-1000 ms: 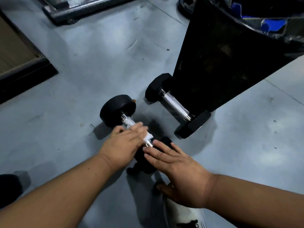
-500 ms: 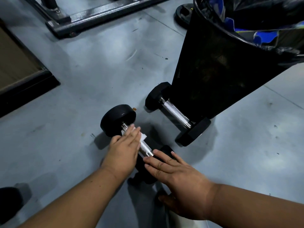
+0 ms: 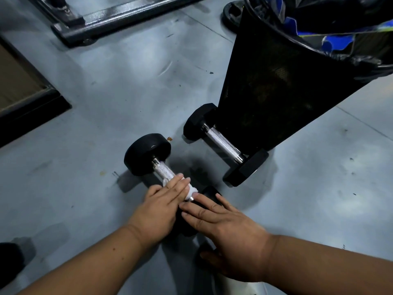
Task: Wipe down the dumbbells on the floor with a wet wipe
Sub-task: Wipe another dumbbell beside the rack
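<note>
- One view only, from a wide-angle camera worn on the person's head, so no second view shares any part of the scene.
- It looks forward and steeply down at the grey floor (image 3: 308,199), close above it.
- Both forearms enter from the bottom edge; the left hand (image 3: 158,211) and right hand (image 3: 227,228) meet just below the frame's centre.
- Straight edges bow toward the frame's borders, as at the black mesh bin (image 3: 282,92) at upper right.

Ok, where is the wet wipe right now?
Head view, lower centre: the wet wipe lies on the round-headed dumbbell's handle, pressed under the left hand, beside the right hand.
</note>
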`<state>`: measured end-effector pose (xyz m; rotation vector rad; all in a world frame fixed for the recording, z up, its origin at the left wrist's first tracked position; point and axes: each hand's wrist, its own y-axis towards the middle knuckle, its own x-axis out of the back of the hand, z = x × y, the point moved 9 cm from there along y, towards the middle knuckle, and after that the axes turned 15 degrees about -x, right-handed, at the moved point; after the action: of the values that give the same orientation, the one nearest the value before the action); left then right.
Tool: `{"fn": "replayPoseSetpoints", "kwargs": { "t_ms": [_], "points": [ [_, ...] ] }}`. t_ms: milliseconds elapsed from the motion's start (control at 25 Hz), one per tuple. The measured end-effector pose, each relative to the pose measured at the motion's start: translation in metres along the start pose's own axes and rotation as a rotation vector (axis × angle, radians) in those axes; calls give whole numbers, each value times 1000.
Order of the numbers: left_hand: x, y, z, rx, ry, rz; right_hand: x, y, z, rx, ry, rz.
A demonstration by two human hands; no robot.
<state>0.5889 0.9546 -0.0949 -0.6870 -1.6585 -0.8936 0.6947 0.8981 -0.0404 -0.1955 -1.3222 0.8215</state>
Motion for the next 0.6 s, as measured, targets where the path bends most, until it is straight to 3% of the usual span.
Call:
{"fn": "replayPoseSetpoints", "kwargs": {
  "t_ms": [440,600],
  "points": [
    [23,21,22,-20,94,180,-3,-1,0,-1,-25,-20],
    [29,24,38,18,4,181,-3,-1,-3,-2,-10,-34]
  ]
}}
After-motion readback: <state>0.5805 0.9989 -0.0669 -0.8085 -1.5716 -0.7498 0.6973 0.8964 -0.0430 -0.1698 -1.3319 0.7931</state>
